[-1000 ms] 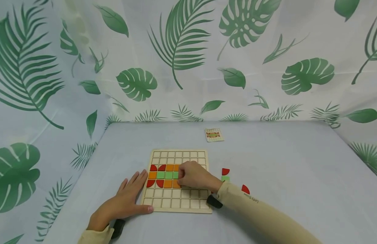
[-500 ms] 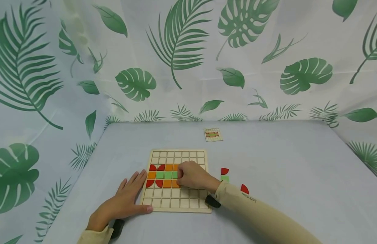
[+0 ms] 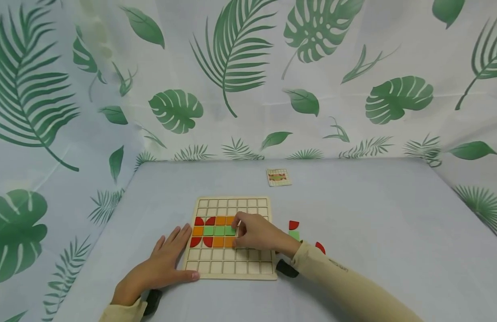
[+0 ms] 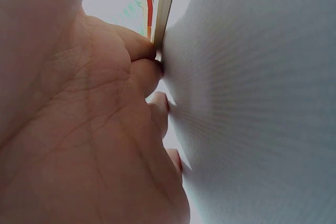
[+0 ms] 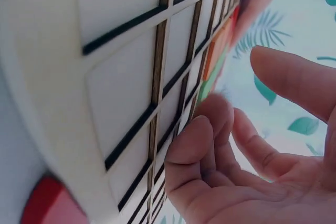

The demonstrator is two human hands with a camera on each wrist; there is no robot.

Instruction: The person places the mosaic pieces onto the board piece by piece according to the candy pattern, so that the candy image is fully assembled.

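A wooden grid board lies on the table, its left part bearing red quarter-circle tiles, orange square tiles and a row of green square tiles. My left hand rests flat beside the board's left edge, fingers spread and thumb at the near corner. Over the right end of the green row is my right hand. In the right wrist view, its bent fingertips are at the board's surface by a green tile; the thumb stands apart and nothing shows between them.
Right of the board lie a loose red quarter-circle, a loose green square and another red quarter-circle. A small pattern card sits behind the board. A leaf-print curtain hangs along the back.
My right thumb and fingers have parted at the end of the green row, where they were closed together before. The left hand and the board stay in place.
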